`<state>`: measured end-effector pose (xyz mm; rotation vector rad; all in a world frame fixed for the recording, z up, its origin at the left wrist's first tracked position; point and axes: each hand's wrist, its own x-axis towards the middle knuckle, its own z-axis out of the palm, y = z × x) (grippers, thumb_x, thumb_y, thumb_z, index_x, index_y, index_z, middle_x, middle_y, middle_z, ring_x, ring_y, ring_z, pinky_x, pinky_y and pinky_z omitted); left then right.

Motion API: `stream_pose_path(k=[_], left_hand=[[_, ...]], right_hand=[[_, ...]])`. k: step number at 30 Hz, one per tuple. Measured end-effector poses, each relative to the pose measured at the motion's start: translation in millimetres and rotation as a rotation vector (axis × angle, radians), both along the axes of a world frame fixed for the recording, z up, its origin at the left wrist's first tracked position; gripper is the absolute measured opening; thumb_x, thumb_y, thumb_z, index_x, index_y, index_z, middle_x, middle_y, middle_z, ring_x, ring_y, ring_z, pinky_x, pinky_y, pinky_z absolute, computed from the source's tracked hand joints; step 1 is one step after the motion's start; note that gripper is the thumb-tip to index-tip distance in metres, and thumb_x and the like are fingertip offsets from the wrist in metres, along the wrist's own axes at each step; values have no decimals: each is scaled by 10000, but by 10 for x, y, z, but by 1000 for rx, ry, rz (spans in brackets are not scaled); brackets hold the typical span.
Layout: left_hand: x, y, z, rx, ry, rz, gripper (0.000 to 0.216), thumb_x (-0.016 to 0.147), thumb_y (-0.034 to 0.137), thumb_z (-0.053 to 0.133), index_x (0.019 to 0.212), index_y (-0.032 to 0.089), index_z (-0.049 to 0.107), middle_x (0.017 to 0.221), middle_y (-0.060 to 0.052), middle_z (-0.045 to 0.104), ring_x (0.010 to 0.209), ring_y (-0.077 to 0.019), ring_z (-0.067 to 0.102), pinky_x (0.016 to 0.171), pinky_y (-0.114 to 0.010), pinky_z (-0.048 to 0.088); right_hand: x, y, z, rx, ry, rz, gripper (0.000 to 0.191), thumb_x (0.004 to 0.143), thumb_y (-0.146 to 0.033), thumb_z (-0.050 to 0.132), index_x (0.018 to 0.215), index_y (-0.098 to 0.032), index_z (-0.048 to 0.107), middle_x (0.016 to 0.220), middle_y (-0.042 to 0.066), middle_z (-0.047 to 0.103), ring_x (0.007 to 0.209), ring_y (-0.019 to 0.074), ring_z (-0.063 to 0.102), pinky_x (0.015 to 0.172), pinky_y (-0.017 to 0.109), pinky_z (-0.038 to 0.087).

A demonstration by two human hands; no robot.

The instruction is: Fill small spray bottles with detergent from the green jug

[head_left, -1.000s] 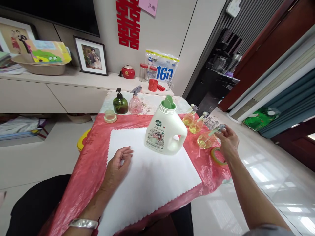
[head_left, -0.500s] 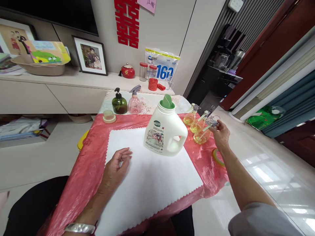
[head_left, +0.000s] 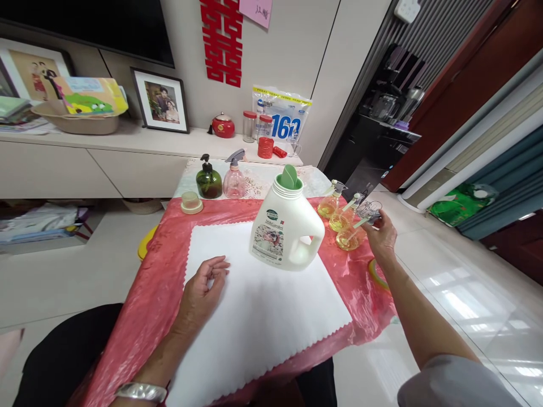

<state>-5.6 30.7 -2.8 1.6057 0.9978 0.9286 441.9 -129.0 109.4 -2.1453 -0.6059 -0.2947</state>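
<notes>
On the white scalloped mat [head_left: 263,316], my left hand [head_left: 206,285] rests with loosely curled fingers and nothing in it. Farther back stands a large white detergent jug [head_left: 285,229], upright and uncapped, its green pouring spout [head_left: 289,176] showing in the neck. My right hand [head_left: 384,233] is closed at the grey head of the nearest clear spray bottle [head_left: 347,241], which has yellow liquid in its base. Behind it in a row are a second spray bottle [head_left: 340,219] and a third spray bottle [head_left: 328,207]. My right fingertips are partly hidden.
A green pump bottle [head_left: 209,182], a pink spray bottle [head_left: 234,182] and a pale cap [head_left: 192,202] stand at the back left. A roll of tape [head_left: 375,275] lies right of the mat on the red plastic sheet [head_left: 139,305]. Behind is a low cabinet [head_left: 139,164].
The whole view has shifted slightly right and down. Both hands keep nearly the same place, the right one still at the nearest spray bottle's head.
</notes>
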Motion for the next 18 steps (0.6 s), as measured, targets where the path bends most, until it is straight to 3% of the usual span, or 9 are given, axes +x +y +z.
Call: stream_pose_path(k=[5, 9, 12, 14, 16, 18], left_hand=[[4, -12, 60, -15, 19, 5, 415, 838, 476, 607, 1159, 213, 611, 1066, -95, 752, 911, -229, 731, 768, -341, 576], [14, -21, 97, -37, -34, 22, 407, 817, 475, 628, 1126, 211, 617, 1023, -88, 754, 875, -222, 729, 801, -364, 578], [18, -39, 121, -81, -77, 44, 400, 806, 473, 637, 1102, 205, 622, 980, -86, 749, 856, -223, 727, 756, -358, 577], [21, -39, 132, -113, -117, 38, 387, 801, 471, 644, 1079, 201, 632, 956, -80, 746, 845, -215, 727, 771, -358, 572], [24, -18, 141, -159, -172, 36, 373, 789, 466, 663, 1051, 202, 640, 938, -73, 743, 828, -209, 726, 783, -361, 564], [22, 17, 153, -217, -231, 43, 356, 763, 453, 701, 1010, 202, 648, 915, -64, 738, 809, -205, 723, 807, -372, 560]], right_hand=[[-101, -49, 27, 3, 7, 28, 491, 952, -411, 685, 1353, -155, 564, 1111, 75, 659, 1014, 205, 653, 925, 429, 562], [-337, -217, 22, 66, 12, 1, 816, 805, -472, 751, 1492, -148, 452, 1238, 130, 658, 1110, 263, 646, 961, 452, 548], [-697, -369, -28, 132, 51, -24, 907, 794, -612, 613, 1536, -140, 391, 1361, 158, 603, 1146, 288, 640, 961, 459, 548], [-961, -444, -117, 98, 117, 14, 835, 740, -664, 625, 1431, -201, 552, 1257, 115, 676, 1071, 321, 672, 982, 514, 522], [-1178, -482, -267, 46, 210, 81, 757, 641, -675, 680, 1237, -208, 693, 1067, 110, 740, 938, 359, 701, 898, 541, 546], [-1318, -482, -466, 10, 300, 161, 699, 589, -710, 670, 1080, -217, 730, 972, 100, 756, 899, 379, 709, 827, 537, 571]])
